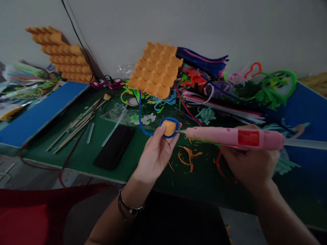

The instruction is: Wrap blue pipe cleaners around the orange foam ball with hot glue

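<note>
Between the thumb and fingers of my left hand (156, 154) is an orange egg-carton cup (169, 128). A blue pipe cleaner (140, 115) winds around the cup's rim, and its loose end trails off to the left and up. My right hand (251, 163) is wrapped round a pink hot glue gun (217, 133) with a red part on its side. The gun's nozzle points left and is at the right edge of the cup; whether it touches cannot be made out. A clear glue stick (304, 143) sticks out of the gun's back. Below lie torn orange scraps (189, 157).
A black phone-like slab (114, 147), wooden sticks (76, 127) and a glue stick (90, 133) lie left on the green table (143, 163). Behind are an orange egg tray (157, 69), another tray (63, 58) and bundles of pipe cleaners (224, 105). A cable (74, 149) crosses the front edge.
</note>
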A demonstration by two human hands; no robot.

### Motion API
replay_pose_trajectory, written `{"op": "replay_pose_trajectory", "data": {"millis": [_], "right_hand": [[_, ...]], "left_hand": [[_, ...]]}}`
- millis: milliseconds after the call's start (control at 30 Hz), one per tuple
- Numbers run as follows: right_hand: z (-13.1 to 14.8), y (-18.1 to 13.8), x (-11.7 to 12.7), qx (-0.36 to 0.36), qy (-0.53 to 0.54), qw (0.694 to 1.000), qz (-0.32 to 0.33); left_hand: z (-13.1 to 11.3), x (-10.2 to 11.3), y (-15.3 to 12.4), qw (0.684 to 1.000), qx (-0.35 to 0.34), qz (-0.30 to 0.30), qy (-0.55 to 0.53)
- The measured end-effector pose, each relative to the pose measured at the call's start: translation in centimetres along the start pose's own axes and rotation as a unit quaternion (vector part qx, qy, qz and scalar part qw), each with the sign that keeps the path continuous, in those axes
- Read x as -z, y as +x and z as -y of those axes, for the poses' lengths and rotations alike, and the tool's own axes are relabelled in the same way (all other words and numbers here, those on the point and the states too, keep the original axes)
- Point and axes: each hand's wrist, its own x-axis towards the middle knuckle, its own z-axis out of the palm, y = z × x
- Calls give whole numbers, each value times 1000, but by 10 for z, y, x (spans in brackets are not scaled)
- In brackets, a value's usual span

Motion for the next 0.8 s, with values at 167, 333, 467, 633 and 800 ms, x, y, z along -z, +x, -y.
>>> {"op": "replay_pose_trajectory", "data": {"millis": [167, 333, 467, 633, 800], "right_hand": [[-12, 0, -4, -56, 5, 998, -9], [-29, 8, -36, -124, 93, 984, 87], [-36, 10, -80, -84, 196, 963, 162], [-35, 5, -125, -62, 220, 950, 214], [-36, 0, -147, -55, 230, 942, 237]], "left_hand": [[-8, 5, 3, 998, -43, -33, -9], [-12, 23, 4, 996, -70, -9, 47], [-13, 34, 2, 983, -150, -3, 108], [-26, 40, -5, 940, -186, 44, 283], [-40, 44, -8, 876, -207, 68, 430]]}}
